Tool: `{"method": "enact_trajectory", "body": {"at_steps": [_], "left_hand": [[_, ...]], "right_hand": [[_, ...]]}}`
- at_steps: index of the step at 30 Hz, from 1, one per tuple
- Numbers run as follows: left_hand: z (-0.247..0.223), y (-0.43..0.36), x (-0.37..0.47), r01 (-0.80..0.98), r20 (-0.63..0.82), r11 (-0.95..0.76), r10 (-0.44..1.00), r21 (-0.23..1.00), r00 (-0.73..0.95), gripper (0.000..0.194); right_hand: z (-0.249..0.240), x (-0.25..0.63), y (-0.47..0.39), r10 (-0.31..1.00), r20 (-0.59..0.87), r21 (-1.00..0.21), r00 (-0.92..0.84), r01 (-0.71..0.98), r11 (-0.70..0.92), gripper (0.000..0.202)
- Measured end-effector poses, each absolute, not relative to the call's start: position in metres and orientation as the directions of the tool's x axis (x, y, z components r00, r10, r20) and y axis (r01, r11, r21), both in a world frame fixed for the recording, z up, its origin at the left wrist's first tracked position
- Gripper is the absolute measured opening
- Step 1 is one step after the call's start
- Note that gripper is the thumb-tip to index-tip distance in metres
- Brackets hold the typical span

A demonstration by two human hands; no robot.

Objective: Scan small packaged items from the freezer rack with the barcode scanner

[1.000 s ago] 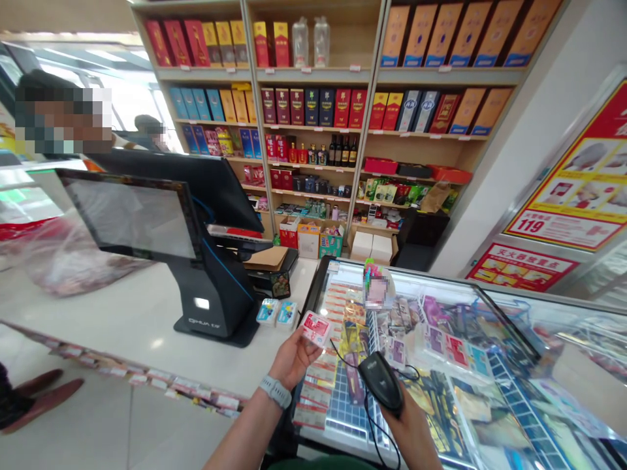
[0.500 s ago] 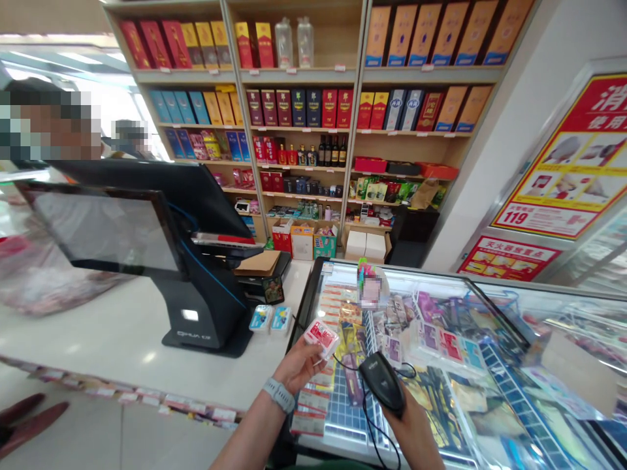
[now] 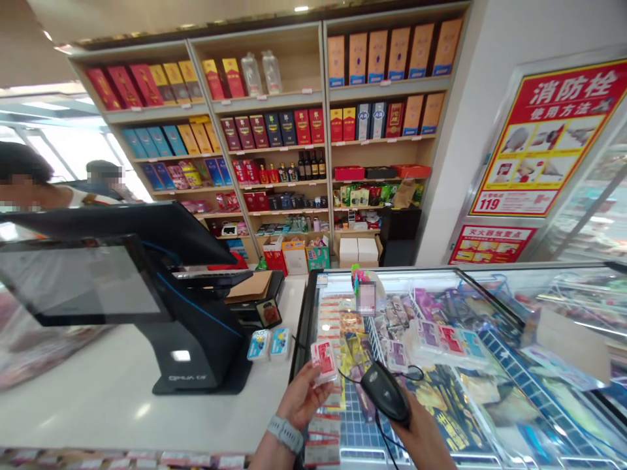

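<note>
My left hand (image 3: 306, 395), with a grey watch band on its wrist, pinches a small clear box with a red-and-white label (image 3: 324, 362), its label turned up. My right hand (image 3: 420, 424) is wrapped round a black barcode scanner (image 3: 386, 391), whose head points toward the box without touching it. The scanner's cable hangs over the glass-topped freezer (image 3: 353, 424). Two similar boxes with blue labels (image 3: 269, 344) sit side by side on the white counter. A row of purple, red and blue boxes (image 3: 449, 341) and a single purple box (image 3: 396, 356) lie on the freezer's glass.
A black checkout terminal (image 3: 200, 339) stands on the white counter (image 3: 112, 405) to the left, a black printer (image 3: 262, 303) behind it. Shelves of boxed bottles (image 3: 274, 127) line the back. A person (image 3: 29, 176) is beyond the screen. An open cardboard box (image 3: 568, 346) rests at right.
The view has swung right and tilted up a little. My left hand has turned the red-labelled box more upright. The scanner stays in my right hand, close to the box.
</note>
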State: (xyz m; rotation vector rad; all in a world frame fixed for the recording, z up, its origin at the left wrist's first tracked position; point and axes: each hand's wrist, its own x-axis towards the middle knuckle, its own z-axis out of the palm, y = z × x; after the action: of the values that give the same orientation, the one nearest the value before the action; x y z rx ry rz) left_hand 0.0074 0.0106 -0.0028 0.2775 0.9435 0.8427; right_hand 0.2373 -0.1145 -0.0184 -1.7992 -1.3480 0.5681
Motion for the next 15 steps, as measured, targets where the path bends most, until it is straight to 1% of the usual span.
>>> {"method": "enact_trajectory", "body": {"at_steps": [3, 6, 8, 12, 15], "left_hand": [[-0.001, 0.009, 0.007, -0.507, -0.561, 0.619, 0.777, 0.601, 0.284, 0.032], [0.002, 0.006, 0.007, -0.489, -0.482, 0.555, 0.83, 0.673, 0.279, 0.046], [0.005, 0.004, 0.008, -0.469, -0.427, 0.506, 0.863, 0.724, 0.271, 0.051], [0.009, 0.002, 0.008, -0.424, -0.363, 0.426, 0.905, 0.8, 0.223, 0.054], [0.011, 0.001, 0.007, -0.385, -0.368, 0.409, 0.912, 0.827, 0.179, 0.048]], "right_hand": [[-0.017, 0.238, -0.115, 0.941, 0.103, -0.808, 0.323, 0.579, -0.111, 0.037], [-0.016, 0.239, -0.117, 0.943, 0.087, -0.799, 0.321, 0.588, -0.126, 0.037], [-0.014, 0.239, -0.118, 0.946, 0.077, -0.794, 0.314, 0.593, -0.132, 0.037], [-0.009, 0.238, -0.12, 0.953, 0.075, -0.794, 0.293, 0.596, -0.121, 0.036], [-0.006, 0.236, -0.122, 0.95, 0.081, -0.793, 0.3, 0.597, -0.121, 0.038]]}}
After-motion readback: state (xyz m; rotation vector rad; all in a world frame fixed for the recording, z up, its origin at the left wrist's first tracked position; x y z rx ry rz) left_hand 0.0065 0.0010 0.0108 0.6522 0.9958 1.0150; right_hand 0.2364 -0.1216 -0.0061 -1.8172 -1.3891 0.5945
